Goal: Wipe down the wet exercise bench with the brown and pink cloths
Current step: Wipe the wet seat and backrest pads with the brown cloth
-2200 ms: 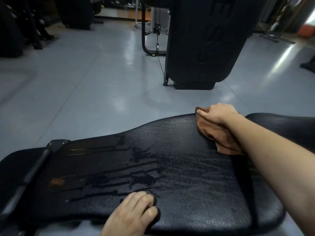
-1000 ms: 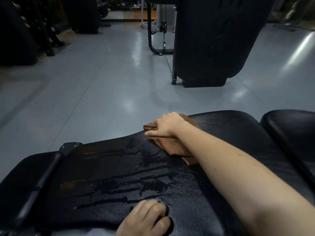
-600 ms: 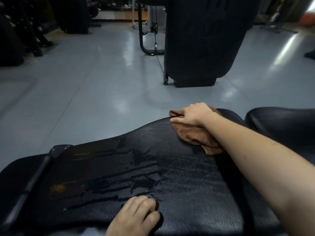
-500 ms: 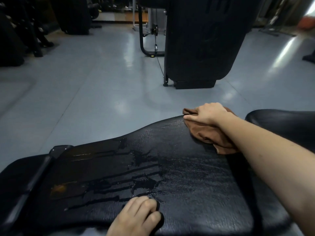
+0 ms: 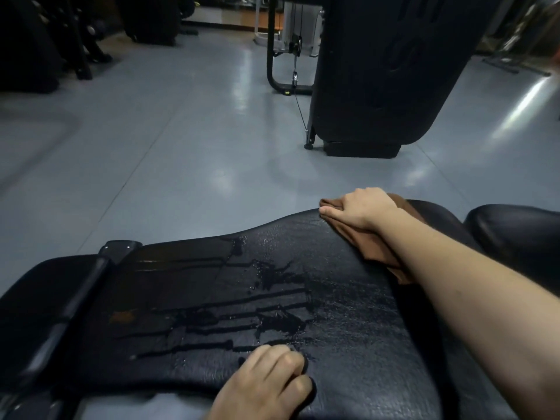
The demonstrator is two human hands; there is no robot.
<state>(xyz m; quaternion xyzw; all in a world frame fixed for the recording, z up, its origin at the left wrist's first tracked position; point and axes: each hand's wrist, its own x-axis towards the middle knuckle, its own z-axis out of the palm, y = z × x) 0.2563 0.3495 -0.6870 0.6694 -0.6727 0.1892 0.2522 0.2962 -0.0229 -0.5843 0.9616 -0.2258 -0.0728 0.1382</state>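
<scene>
We are resting our left hand (image 5: 266, 380) with curled fingers on the near edge of the black bench (image 5: 348, 344), water streaks (image 5: 242, 316) pooling mid-pad, our right hand (image 5: 360, 210) gripping the bunched brown cloth (image 5: 375, 250) at the far edge, grey floor (image 5: 181, 147) lying beyond.

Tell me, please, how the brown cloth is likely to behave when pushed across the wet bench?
The brown cloth looks floppy, bunching under the right hand. It will probably glide over the wet bench, growing heavier with water.

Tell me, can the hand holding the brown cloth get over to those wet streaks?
Probably yes. The right hand presses the brown cloth on the bench, and nothing lies between it and the wet streaks.
</scene>
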